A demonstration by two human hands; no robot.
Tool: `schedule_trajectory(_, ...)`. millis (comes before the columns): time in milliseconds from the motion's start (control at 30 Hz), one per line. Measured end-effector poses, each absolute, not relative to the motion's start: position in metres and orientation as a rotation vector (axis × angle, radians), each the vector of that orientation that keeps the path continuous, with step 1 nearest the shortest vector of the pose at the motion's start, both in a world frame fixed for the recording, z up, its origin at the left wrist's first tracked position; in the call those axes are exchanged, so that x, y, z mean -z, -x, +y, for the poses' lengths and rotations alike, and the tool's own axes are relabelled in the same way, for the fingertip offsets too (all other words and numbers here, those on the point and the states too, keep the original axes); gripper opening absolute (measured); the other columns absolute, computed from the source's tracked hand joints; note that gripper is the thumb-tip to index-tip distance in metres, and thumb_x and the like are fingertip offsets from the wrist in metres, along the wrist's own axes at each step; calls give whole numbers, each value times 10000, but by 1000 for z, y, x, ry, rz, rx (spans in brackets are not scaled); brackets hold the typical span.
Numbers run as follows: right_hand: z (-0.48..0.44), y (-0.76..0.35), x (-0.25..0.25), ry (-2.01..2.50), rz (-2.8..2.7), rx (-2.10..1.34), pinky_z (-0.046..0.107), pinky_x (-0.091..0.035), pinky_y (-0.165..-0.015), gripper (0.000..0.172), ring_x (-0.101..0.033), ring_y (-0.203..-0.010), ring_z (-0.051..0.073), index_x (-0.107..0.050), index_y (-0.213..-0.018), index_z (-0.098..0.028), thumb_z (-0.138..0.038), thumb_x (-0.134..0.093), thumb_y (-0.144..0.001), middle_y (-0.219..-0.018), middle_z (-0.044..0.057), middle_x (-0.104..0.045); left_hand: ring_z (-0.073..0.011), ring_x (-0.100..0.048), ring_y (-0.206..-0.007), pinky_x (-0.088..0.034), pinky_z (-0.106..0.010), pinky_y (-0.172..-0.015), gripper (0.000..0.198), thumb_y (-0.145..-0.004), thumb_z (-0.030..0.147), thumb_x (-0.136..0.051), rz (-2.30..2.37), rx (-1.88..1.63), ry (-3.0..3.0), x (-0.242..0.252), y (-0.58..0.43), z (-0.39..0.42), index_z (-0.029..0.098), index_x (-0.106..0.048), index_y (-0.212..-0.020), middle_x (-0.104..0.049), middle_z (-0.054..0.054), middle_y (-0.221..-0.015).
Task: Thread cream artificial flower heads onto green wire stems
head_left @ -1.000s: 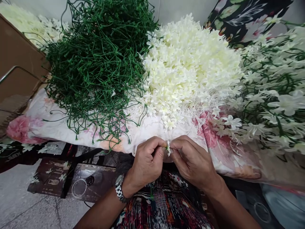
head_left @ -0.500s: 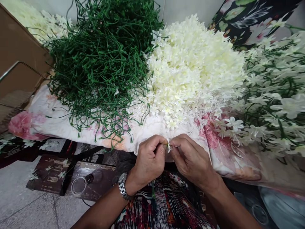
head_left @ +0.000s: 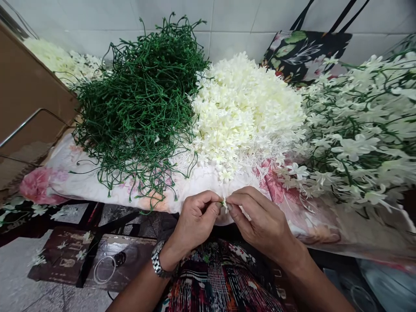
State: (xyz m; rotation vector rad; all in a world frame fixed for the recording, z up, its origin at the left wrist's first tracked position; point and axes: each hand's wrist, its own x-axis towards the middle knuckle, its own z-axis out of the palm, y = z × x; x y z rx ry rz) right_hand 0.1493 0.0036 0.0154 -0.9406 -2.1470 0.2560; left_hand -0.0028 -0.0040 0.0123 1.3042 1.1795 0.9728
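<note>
Just above my lap, my left hand (head_left: 195, 219) and my right hand (head_left: 263, 219) meet fingertip to fingertip. A small white artificial flower (head_left: 225, 203) is between them. My right thumb and forefinger pinch its right side. My left thumb and forefinger are closed on a bit of green at its left, seemingly the tip of a plastic stem, mostly hidden by the fingers. Beyond my hands lie a tangled heap of green plastic stems (head_left: 143, 99) on the left and a mound of cream-white flower heads (head_left: 247, 108) in the middle.
A floral cloth (head_left: 201, 180) covers the work surface. Finished-looking white flower sprays (head_left: 360, 143) crowd the right side. A cardboard box (head_left: 32, 82) stands at the left, and a dark floral bag (head_left: 305, 54) rests by the tiled wall. Lower left is a brown stool (head_left: 130, 251).
The view has tilted up, showing more wall and bag. My hands stay joined at the flower, with the fingers shifted slightly and a little green now showing beside it.
</note>
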Motion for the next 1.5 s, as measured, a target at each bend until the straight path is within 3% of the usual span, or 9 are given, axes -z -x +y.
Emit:
schedule_trajectory(800,10,-141,-7,911,-2165,-259,260,-471,-575,155,-510,-660,136,-487,-826,-175,-36,-420,-838,-674,24,-511,-69,-332,-457,-300,-178,-451,207,-770,113,-451,1285,-1157,-1453,-6,-3,-6,160,-493,-573,-382,55,-504)
schedule_trajectory(1067,6,-150,-17,924,-2122,-461,249,-488,-650,119,-559,-756,131,-532,-940,-152,-91,-498,-844,-800,47,-573,-60,-298,-425,-266,-181,-420,207,-760,269,-561,1058,-1093,-1032,-5,7,-5,156,-524,-590,-392,58,-484)
schedule_trajectory(1267,-1,-159,-32,895,-2125,-324,249,-495,-710,203,-562,-818,137,-537,-1016,-125,-99,-543,-814,-882,73,-579,-50,-304,-407,-215,-181,-399,325,-654,421,-704,925,-1006,-787,-4,12,-10,131,-573,-587,-457,32,-473)
schedule_trajectory(1500,-2,-155,-36,834,-2222,-323,256,-487,-650,116,-539,-747,130,-574,-920,-126,-84,-522,-825,-802,59,-574,-65,-319,-445,-222,-195,-422,237,-695,325,-657,980,-979,-932,-9,10,-10,134,-580,-578,-437,29,-491)
